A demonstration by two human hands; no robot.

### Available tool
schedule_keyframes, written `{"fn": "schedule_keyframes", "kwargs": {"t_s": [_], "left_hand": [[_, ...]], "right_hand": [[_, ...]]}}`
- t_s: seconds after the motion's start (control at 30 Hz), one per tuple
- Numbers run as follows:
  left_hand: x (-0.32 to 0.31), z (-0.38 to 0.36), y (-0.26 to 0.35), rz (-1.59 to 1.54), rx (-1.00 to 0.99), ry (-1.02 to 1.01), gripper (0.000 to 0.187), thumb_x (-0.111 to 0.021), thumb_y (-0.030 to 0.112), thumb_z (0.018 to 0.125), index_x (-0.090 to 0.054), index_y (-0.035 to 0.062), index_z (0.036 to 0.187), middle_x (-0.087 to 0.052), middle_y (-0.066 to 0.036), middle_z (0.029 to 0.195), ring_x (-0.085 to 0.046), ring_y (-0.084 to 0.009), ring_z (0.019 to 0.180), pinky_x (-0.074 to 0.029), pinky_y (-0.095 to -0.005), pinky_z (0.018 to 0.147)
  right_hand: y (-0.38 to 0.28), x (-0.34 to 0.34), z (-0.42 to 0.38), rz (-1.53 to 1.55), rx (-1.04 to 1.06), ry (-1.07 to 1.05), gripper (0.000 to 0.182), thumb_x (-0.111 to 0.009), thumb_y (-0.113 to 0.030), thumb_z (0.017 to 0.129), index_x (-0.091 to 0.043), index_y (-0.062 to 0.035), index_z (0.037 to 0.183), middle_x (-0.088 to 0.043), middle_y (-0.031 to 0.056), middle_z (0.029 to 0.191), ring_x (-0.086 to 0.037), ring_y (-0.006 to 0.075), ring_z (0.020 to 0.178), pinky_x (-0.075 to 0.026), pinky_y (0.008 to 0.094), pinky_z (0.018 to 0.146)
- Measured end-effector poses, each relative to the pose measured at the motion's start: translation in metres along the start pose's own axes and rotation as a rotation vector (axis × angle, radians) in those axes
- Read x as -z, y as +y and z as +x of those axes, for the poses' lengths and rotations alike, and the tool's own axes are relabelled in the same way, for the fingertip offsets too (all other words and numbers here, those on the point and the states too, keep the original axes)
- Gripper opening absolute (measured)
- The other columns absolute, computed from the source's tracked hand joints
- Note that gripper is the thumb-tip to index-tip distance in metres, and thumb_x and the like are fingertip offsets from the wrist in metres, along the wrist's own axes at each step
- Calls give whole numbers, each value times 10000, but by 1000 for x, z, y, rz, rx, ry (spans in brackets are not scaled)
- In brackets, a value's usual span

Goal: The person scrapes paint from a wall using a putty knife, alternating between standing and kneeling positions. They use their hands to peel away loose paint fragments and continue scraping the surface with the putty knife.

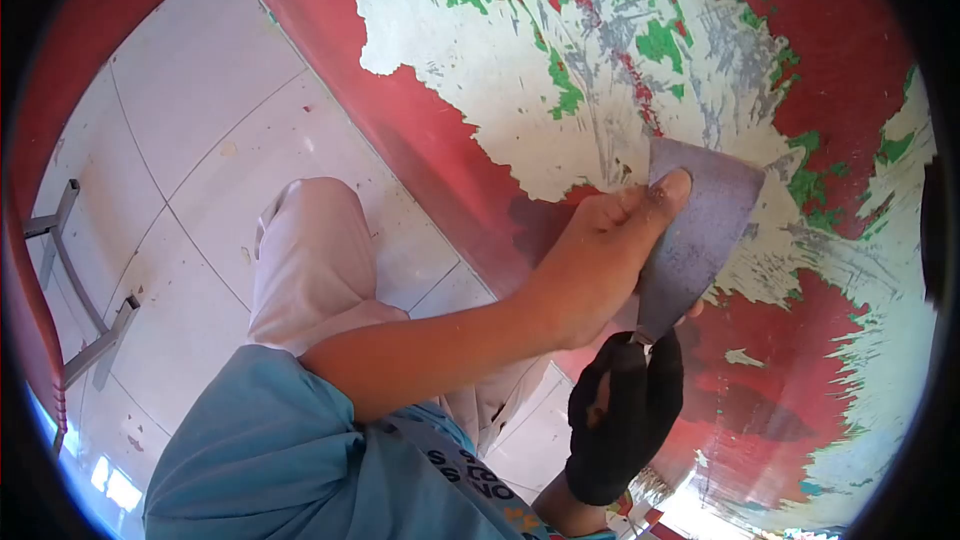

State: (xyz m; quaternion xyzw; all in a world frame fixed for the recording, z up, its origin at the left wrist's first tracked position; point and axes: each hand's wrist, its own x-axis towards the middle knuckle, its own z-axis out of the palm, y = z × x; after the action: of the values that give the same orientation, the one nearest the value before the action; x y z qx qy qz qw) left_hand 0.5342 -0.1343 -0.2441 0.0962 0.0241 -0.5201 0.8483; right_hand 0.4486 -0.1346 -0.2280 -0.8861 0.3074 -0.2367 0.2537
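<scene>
A wide putty knife (705, 220) with a dull grey, flared blade is held in front of the peeling red wall. My left hand (620, 240), bare, grips the blade, its thumb pressed on the face near the upper left edge and fingers partly hidden behind. Below, my right hand (630, 405) wears a black glove and is closed around the handle end, where the blade narrows; the handle itself is mostly covered. Behind the blade lies a large pale patch (500, 70) of stripped paint, with grey scrape marks and green remnants (660, 45).
Red paint (420, 155) surrounds the bared areas, and another pale stripped area (880, 270) runs down the right. White floor tiles (200, 140) with scattered flakes lie at left. A metal frame (85, 310) stands at the far left. My bent knee (310, 250) is near the wall.
</scene>
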Motion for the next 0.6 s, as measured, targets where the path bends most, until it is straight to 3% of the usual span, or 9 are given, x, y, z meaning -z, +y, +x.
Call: {"fn": "schedule_keyframes", "kwargs": {"t_s": [0.17, 0.23, 0.27, 0.4, 0.43, 0.57, 0.6], "left_hand": [[9, 1, 13, 36, -4, -37, 389, -509, 428, 903, -570, 46, 942, -589, -48, 668, -575, -133, 512, -476, -275, 451], [4, 1, 18, 51, -30, -20, 388, -514, 428, 900, -573, 46, 935, -589, -49, 667, -570, -129, 511, -478, -273, 454], [-1, 1, 11, 66, -22, -41, 415, -513, 451, 890, -557, 39, 927, -589, -66, 673, -580, -157, 500, -492, -290, 447], [2, 7, 20, 95, -16, -75, 435, -528, 467, 874, -546, 35, 920, -586, -77, 668, -591, -178, 501, -503, -302, 441], [3, 7, 20, 125, -78, -92, 432, -533, 466, 871, -549, 37, 920, -587, -74, 672, -592, -177, 506, -509, -304, 448], [-5, -1, 11, 161, -4, 12, 475, -512, 510, 866, -551, 37, 886, -575, -79, 636, -587, -180, 492, -486, -292, 438], [0, 0, 10, 160, 10, -32, 479, -514, 514, 863, -548, 36, 890, -566, -77, 621, -581, -180, 481, -488, -295, 439]], "right_hand": [[-1, 11, -15, -153, 20, 24, 185, -553, -132, 860, -557, 11, 977, -473, -28, 581, -439, 33, 454, -311, 182, 414], [-13, 9, -18, 209, -259, 98, 170, -563, -141, 855, -552, 6, 941, -471, -27, 578, -430, 31, 447, -305, 186, 403], [-22, 25, -19, 484, -614, 11, 189, -543, 25, 809, -545, 0, 996, -567, 168, 971, -574, 250, 743, -459, 274, 600], [-16, 14, -13, 256, -379, 61, 226, -589, 24, 719, -553, 1, 941, -560, 214, 1028, -588, 328, 826, -478, 344, 669], [-14, 13, -19, 251, -392, 60, 226, -589, 24, 719, -553, 1, 941, -560, 214, 1028, -588, 328, 826, -478, 344, 669], [-21, 11, -18, 261, -452, 111, 258, -598, 38, 641, -569, -4, 894, -555, 229, 1037, -582, 361, 844, -468, 367, 693], [-20, 12, -17, 285, -442, 101, 257, -590, 29, 668, -567, 0, 923, -562, 208, 1017, -586, 323, 816, -469, 343, 669]]}}
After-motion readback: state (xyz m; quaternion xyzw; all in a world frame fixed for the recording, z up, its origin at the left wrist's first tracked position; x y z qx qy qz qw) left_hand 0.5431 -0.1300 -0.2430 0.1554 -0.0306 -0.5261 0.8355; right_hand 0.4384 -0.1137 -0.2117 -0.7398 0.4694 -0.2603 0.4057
